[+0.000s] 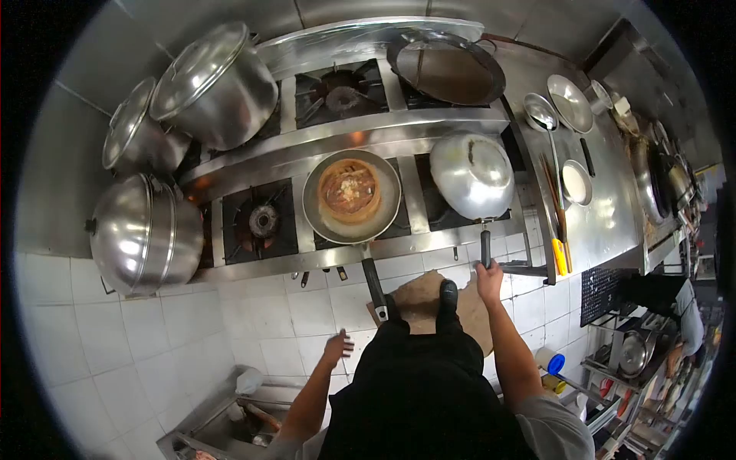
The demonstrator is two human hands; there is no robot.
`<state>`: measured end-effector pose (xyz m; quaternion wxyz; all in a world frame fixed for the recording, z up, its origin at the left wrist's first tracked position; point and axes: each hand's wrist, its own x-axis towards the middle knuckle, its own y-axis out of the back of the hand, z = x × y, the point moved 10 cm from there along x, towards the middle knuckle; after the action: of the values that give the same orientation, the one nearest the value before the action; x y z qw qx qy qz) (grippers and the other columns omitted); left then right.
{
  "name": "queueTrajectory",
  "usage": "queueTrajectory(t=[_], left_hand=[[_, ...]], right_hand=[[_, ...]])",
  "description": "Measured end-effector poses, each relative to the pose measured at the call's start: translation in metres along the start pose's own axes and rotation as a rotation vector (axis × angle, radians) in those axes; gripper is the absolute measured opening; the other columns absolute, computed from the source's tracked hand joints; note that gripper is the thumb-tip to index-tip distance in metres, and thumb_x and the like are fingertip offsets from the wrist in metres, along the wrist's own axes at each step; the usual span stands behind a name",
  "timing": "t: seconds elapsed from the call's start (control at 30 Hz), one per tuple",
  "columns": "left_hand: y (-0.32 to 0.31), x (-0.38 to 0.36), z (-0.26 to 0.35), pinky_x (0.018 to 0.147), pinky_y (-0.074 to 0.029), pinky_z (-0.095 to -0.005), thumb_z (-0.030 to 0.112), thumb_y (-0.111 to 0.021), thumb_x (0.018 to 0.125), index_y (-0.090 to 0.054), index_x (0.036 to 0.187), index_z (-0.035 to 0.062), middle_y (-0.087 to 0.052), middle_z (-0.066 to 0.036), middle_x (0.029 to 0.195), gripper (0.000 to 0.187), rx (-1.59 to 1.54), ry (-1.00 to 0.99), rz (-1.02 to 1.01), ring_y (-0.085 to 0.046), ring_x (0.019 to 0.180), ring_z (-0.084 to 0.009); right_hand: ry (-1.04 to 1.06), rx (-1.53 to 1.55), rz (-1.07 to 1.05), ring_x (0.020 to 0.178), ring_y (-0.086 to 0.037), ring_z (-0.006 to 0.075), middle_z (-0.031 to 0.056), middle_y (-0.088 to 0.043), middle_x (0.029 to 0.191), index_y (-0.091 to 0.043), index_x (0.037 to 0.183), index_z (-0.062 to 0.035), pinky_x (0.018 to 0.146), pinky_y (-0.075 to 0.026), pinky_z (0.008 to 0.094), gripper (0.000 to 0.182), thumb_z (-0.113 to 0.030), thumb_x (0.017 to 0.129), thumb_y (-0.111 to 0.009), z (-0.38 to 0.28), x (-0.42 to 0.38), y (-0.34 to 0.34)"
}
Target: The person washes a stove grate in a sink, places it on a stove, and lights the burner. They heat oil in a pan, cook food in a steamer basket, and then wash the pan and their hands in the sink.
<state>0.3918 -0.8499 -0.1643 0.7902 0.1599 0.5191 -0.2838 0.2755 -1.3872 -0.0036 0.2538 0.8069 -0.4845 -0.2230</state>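
Observation:
My right hand (pixel 489 280) is closed around the end of the black handle (pixel 485 244) of a silvery wok (pixel 469 170). That wok lies bottom-up over the right front burner. My left hand (pixel 337 347) hangs free above the floor tiles, fingers apart, holding nothing. Nearest to it is the dark handle (pixel 375 287) of a frying pan (pixel 312 211) on the middle front burner. Inside the pan, a round brown rim (pixel 373 208) surrounds brown food topped with pale bits (pixel 350 188); liquid appears around it.
Large lidded pots (pixel 222 92) stand at left, beside a domed steel vessel (pixel 134 234). A dark wok (pixel 448 73) sits at the back. The right counter (pixel 606 222) bears a ladle (pixel 543 115), a bowl of white contents (pixel 576 184) and yellow-handled tools (pixel 560 257). Cardboard (pixel 418 303) lies underfoot.

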Motion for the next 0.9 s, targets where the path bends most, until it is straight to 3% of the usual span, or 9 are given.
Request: queueTrajectory(t=[0.13,0.2,0.23,0.33,0.43,0.5,0.53,0.77,0.9], left_hand=[[0.012,-0.017,-0.045,0.054,-0.052,-0.0329,0.054,-0.044,0.092,-0.055,0.104,0.0011,-0.066,-0.013,0.086,0.055,0.356,0.088,-0.014,-0.063,0.067,-0.0204],[0.020,-0.022,-0.057,0.051,-0.052,-0.0325,0.052,-0.046,0.093,-0.055,0.101,0.0007,-0.066,-0.013,0.084,0.052,0.485,0.086,-0.038,-0.062,0.062,-0.0196],[0.026,-0.022,-0.059,0.050,-0.052,-0.0326,0.051,-0.047,0.093,-0.055,0.098,0.0007,-0.066,-0.013,0.083,0.051,0.522,0.067,-0.039,-0.062,0.061,-0.0190],[0.006,-0.044,-0.010,0.056,-0.053,-0.0376,0.040,-0.050,0.092,-0.055,0.092,-0.0004,-0.066,-0.016,0.080,0.040,0.973,-0.371,-0.216,-0.064,0.064,-0.0256],[-0.019,-0.078,0.035,0.062,-0.051,-0.0438,0.029,-0.050,0.090,-0.057,0.089,0.0000,-0.064,-0.019,0.078,0.030,1.403,-0.813,-0.262,-0.063,0.071,-0.0350],[-0.009,-0.044,0.016,0.066,-0.049,-0.0474,0.027,-0.049,0.089,-0.059,0.090,0.0010,-0.064,-0.019,0.078,0.028,1.642,-0.577,-0.294,-0.063,0.076,-0.0370],[0.002,-0.030,0.014,0.072,-0.048,-0.0471,0.028,-0.050,0.090,-0.060,0.100,-0.0002,-0.064,-0.021,0.083,0.032,1.477,-0.491,-0.302,-0.062,0.082,-0.0382],[-0.033,-0.040,0.119,0.074,-0.048,-0.0461,0.030,-0.051,0.090,-0.060,0.102,-0.0009,-0.064,-0.022,0.085,0.035,1.639,-0.619,-0.370,-0.062,0.083,-0.0386],[-0.103,-0.034,0.154,0.075,-0.047,-0.0455,0.031,-0.051,0.090,-0.060,0.104,-0.0014,-0.064,-0.023,0.086,0.037,1.686,-0.722,-0.461,-0.062,0.085,-0.0389]], right_hand=[[-0.056,-0.006,0.094,0.056,-0.050,0.0213,0.0159,-0.054,0.059,-0.055,0.078,0.0077,0.055,-0.042,0.0371,0.030,-0.022,0.080,-0.062,0.040,0.019,-0.029],[-0.071,-0.072,0.095,0.071,-0.061,0.0405,0.0259,-0.062,0.073,-0.057,0.083,0.0083,0.064,-0.047,0.0426,0.035,-0.026,0.080,-0.064,0.018,0.017,-0.035],[-0.149,-0.078,0.103,0.077,-0.062,0.0420,0.0264,-0.062,0.077,-0.059,0.086,0.0067,0.067,-0.047,0.0442,0.036,-0.028,0.080,-0.063,0.029,0.019,-0.046],[-0.048,-0.022,0.125,0.082,-0.061,0.0412,0.0229,-0.064,0.085,-0.061,0.097,0.0008,0.072,-0.048,0.0475,0.032,-0.026,0.080,-0.065,0.039,0.027,-0.074],[-0.240,-0.061,-0.074,0.085,-0.061,0.0413,0.0240,-0.064,0.086,-0.057,0.099,0.0002,0.075,-0.048,0.0491,0.049,-0.046,0.083,-0.058,0.025,0.026,-0.077],[-0.224,-0.030,-0.106,0.087,-0.061,0.0406,0.0247,-0.064,0.088,-0.056,0.100,0.0017,0.076,-0.049,0.0485,0.050,-0.045,0.083,-0.059,0.040,0.033,-0.095],[-0.257,-0.012,-0.127,0.088,-0.061,0.0407,0.0255,-0.063,0.089,-0.056,0.101,0.0022,0.078,-0.048,0.0482,0.050,-0.044,0.081,-0.061,0.033,0.028,-0.086],[-0.168,0.183,-0.005,0.100,-0.056,0.0392,0.0229,-0.060,0.103,-0.055,0.108,-0.0007,0.084,-0.046,0.0457,0.051,-0.042,0.080,-0.065,0.033,-0.015,-0.035],[-0.167,0.107,0.045,0.096,-0.058,0.0381,0.0213,-0.061,0.100,-0.055,0.108,-0.0012,0.081,-0.046,0.0452,0.044,-0.035,0.081,-0.064,0.099,-0.071,-0.012]])
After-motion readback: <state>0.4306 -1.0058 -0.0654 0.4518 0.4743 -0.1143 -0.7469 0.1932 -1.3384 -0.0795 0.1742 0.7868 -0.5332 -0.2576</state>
